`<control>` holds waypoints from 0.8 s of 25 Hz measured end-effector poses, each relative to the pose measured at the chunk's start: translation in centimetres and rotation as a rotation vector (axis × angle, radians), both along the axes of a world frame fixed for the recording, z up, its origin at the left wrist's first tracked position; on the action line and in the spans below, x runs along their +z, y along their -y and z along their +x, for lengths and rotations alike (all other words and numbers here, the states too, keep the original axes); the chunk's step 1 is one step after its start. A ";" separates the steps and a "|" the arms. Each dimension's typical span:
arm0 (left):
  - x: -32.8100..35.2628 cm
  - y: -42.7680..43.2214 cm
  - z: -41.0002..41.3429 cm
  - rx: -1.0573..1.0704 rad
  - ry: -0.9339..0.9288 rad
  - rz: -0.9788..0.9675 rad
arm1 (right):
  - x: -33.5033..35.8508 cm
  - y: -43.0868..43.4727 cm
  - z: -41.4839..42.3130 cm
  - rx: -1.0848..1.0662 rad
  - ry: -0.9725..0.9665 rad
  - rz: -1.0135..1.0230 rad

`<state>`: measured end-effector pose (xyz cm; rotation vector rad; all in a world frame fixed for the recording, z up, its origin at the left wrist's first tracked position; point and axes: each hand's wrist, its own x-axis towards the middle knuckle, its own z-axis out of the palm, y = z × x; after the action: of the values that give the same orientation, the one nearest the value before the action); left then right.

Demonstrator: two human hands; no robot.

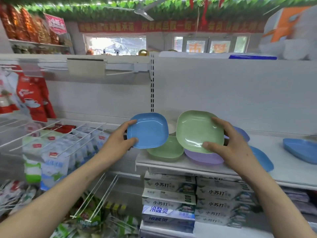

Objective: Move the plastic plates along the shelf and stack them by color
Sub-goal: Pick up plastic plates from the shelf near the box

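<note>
Sorting looks barely begun to us: our left grip (118,143) clasps a blue plate (148,130) and our right grip (231,148) a green plate (197,130), both raised over the shelf (278,163), where a second green plate (167,150), a purple plate (203,158) and other blue plates (300,149) lie mixed.

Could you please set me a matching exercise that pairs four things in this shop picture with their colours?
Things
1. left-held plate, gripped by the left hand
2. right-held plate, gripped by the right hand
3. lower plate, lying on the shelf below number 2
4. hanging packets at the far left

Colours
A. purple
B. red
C. blue
D. green

Pairs: 1-C, 2-D, 3-A, 4-B
</note>
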<state>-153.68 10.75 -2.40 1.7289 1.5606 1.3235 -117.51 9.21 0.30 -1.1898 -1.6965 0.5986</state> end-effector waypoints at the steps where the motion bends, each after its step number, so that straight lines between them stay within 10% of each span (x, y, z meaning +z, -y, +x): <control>1: 0.1 -0.5 0.0 -0.008 0.006 0.002 | 0.1 -0.2 -0.2 -0.018 -0.001 0.006; 13: 2.3 -3.7 -5.6 -0.172 0.040 0.003 | 1.6 2.1 -5.9 -0.166 0.004 -0.055; 20: 1.6 -3.8 -10.1 -0.205 0.032 -0.035 | 0.9 1.1 -10.1 -0.183 0.351 -0.204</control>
<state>-163.75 14.53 -0.80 1.7842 1.3407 1.2088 -127.59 8.10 1.22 -1.6549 -1.8173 0.4778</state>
